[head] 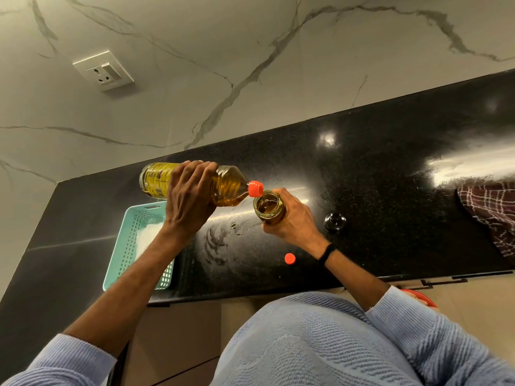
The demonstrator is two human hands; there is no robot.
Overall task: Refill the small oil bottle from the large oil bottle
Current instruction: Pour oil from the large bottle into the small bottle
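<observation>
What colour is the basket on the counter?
Teal. The head view shows the basket best, at the left end of the counter.

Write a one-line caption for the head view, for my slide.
Left hand tips the large oil bottle over the open small oil bottle gripped by the right hand, at a black counter.

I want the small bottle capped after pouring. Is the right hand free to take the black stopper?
Likely not yet: the right hand grips the small bottle. The black stopper stands beside it, nothing between. Once that is down, the way looks clear.
</observation>
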